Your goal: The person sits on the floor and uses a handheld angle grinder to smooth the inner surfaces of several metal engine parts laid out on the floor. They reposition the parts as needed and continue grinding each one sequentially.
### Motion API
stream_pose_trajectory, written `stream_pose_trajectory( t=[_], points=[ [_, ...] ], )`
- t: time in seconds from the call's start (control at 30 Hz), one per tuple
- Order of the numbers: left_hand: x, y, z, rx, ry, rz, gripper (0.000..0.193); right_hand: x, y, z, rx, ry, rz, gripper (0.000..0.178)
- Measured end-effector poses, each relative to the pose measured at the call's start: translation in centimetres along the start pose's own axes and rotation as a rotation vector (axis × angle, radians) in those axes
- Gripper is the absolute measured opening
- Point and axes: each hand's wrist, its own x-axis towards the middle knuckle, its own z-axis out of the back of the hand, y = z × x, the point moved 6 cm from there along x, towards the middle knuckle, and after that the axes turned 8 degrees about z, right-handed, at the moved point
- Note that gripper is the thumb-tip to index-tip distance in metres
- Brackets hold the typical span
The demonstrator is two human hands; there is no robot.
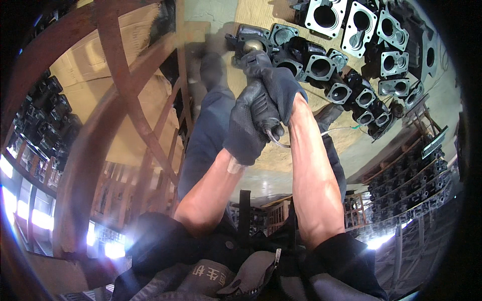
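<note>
Remotely, I see the dark handheld tool (pixel 263 108) pointing toward a dark casting (pixel 254 35); whether they touch, I cannot tell. My gloved left hand (pixel 245 125) is wrapped around the tool's body, my gloved right hand (pixel 283 88) closed on it farther forward. A thin hose (pixel 277 142) leaves its rear. Rightward, other castings (pixel 360 42) stand on tan sheeting (pixel 281 12).

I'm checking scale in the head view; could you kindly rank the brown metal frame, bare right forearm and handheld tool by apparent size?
1. Brown metal frame
2. Bare right forearm
3. Handheld tool, going by what the left hand and right hand leave visible
</note>
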Motion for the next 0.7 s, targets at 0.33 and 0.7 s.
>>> stream_pose_trajectory(
  t=[0.33,0.7],
  points=[
    [1.4,-1.5,-0.8,0.11,0.075,-0.087,0.032,-0.2,1.7,0.3,0.182,-0.06,-0.145,0.039],
    [-0.5,0.5,-0.2,-0.042,-0.051,-0.065,0.026,-1.5,0.8,0.2,0.036,-0.029,-0.106,0.032]
  ],
)
